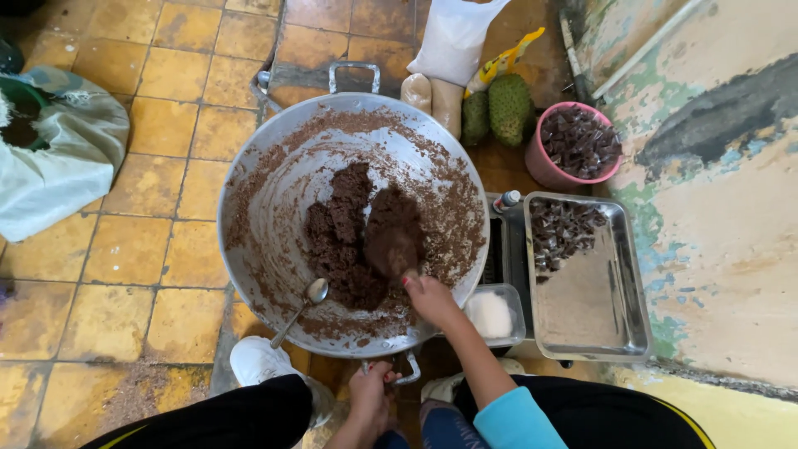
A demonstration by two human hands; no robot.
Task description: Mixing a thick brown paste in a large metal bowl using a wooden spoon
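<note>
Brown dough (353, 237) sits heaped in the middle of a big round metal pan (274, 150) on a yellow tiled floor (166, 75), seen from above. Crumbs of the same brown mix coat the pan's inner wall nearly to the rim.

Right hand (430, 298) reaches over the near rim w/ fingers closed on the handle of a brown-caked scoop (392, 237) that presses into the dough. Left hand (370, 395) is closed around the pan's near handle (405, 370), just outside the rim, between the person's knees. A metal spoon (306, 303) lies inside the pan, bowl up, handle pointing to the near-left edge, apart from both hands.

Right of the pan, nearly touching its rim: a small clear tub of white powder (492, 314), then a rectangular steel tray (594, 308) w/ dark wrapped pieces (561, 229) in its far corner; the tray's near half is bare. Beyond it a pink bucket (544, 166) of dark pieces stands by the peeling wall (715, 208). Past the pan's far rim: a white sack (453, 37) and two green spiky fruits (499, 108). Far left, a pale cloth bundle (58, 158), well apart, w/ open tiles between it and the pan.
</note>
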